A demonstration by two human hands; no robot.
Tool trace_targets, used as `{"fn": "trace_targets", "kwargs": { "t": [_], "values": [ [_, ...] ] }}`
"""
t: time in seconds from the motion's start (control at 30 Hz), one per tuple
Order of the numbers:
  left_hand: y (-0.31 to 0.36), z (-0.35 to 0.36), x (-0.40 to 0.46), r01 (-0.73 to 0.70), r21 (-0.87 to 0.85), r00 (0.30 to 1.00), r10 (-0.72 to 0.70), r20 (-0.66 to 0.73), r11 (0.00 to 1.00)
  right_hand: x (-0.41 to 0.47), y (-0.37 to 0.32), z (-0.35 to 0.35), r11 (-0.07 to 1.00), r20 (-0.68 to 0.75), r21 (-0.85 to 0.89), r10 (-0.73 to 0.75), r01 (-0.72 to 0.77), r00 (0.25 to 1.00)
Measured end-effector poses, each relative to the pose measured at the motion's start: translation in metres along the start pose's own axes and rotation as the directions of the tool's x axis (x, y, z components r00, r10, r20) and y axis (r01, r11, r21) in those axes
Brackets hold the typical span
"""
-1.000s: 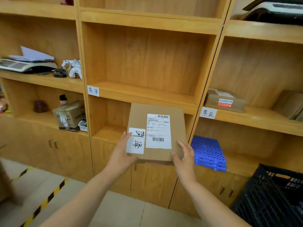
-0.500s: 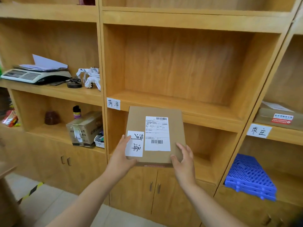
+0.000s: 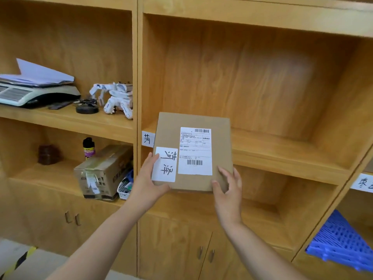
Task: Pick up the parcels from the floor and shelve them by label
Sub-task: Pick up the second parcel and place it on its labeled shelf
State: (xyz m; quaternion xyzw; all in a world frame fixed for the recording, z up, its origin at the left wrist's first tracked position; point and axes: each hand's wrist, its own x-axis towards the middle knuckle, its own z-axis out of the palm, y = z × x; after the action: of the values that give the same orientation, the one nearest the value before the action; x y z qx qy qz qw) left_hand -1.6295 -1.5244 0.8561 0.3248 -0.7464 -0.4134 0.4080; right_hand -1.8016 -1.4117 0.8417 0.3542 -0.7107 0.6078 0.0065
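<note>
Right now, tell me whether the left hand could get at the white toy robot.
Probably not at once: the left hand is holding the parcel together with the right hand. The toy robot stands in the open on the shelf nearby, with nothing in front of it.

Both hands, left (image 3: 148, 183) and right (image 3: 228, 188), grip a flat parcel (image 3: 193, 151) (handwritten label (image 3: 164, 164) up) before the middle shelf (image 3: 282, 150).
</note>
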Motion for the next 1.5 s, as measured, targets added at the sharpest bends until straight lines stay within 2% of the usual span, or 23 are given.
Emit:
{"fn": "trace_targets", "kwargs": {
  "t": [0.1, 0.33, 0.53, 0.77, 1.07, 1.17, 1.27, 1.33, 1.5],
  "values": [
    [-0.007, -0.006, 0.034, -0.025, -0.007, 0.999, 0.024, -0.020, 1.000, 0.027, -0.001, 0.026, 0.999, -0.018, 0.021, -0.025, 0.025, 1.000],
    [-0.011, -0.015, 0.116, -0.099, 0.111, 0.993, 0.105, -0.055, 0.989, 0.099, -0.005, 0.076, 0.993, -0.037, 0.058, -0.105, 0.107, 0.994],
    [-0.016, -0.012, 0.180, -0.142, 0.142, 0.984, 0.155, -0.088, 0.980, 0.159, -0.009, 0.097, 0.985, 0.005, -0.076, -0.155, 0.154, 0.988],
    [-0.033, -0.014, 0.238, -0.109, 0.117, 0.992, 0.116, -0.057, 0.987, 0.195, -0.009, 0.122, 0.938, 0.034, -0.302, -0.166, 0.168, 0.986],
    [-0.050, -0.019, 0.295, -0.170, 0.124, 0.985, 0.170, 0.013, 0.978, 0.230, -0.012, 0.155, 0.910, 0.036, -0.399, -0.103, 0.109, 0.994],
    [-0.061, -0.019, 0.309, -0.236, 0.223, 0.970, 0.241, 0.005, 0.946, 0.238, -0.012, 0.166, 0.902, 0.027, -0.418, -0.105, 0.107, 0.994],
    [-0.069, -0.021, 0.319, -0.331, 0.400, 0.932, 0.363, -0.005, 0.855, 0.242, -0.010, 0.176, 0.888, 0.015, -0.446, -0.119, 0.114, 0.993],
    [-0.072, -0.021, 0.323, -0.381, 0.459, 0.905, 0.424, 0.009, 0.803, 0.244, -0.008, 0.181, 0.881, 0.001, -0.458, -0.127, 0.113, 0.992],
    [-0.075, -0.018, 0.329, -0.392, 0.531, 0.892, 0.451, 0.021, 0.751, 0.249, -0.007, 0.189, 0.873, -0.005, -0.478, -0.114, 0.098, 0.993]
  ]
}}
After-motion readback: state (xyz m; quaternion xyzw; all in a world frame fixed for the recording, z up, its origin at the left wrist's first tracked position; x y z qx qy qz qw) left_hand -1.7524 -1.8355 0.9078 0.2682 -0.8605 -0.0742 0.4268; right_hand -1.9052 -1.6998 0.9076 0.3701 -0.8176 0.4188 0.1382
